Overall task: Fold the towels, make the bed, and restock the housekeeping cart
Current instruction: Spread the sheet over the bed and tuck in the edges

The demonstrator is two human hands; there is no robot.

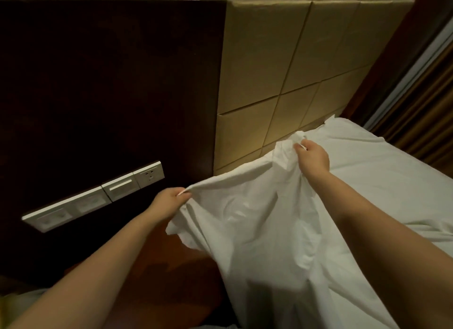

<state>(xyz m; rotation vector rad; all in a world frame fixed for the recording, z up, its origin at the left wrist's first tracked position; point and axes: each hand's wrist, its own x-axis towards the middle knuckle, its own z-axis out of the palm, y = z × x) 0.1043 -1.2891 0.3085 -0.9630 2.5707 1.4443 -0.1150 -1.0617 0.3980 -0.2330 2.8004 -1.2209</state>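
Beige padded headboard (282, 66) filled the upper right. White sheet (257, 218) hung crumpled over the bed (404, 181) corner at centre. At its edge the left hand (169, 201) pinched the fabric; the right hand (313, 157) clutched a bunched fold.

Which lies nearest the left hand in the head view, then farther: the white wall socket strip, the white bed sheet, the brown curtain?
1. White bed sheet: edge held in the grip of the left hand.
2. White wall socket strip: just left, on the dark wall panel.
3. Brown curtain: far right of view.
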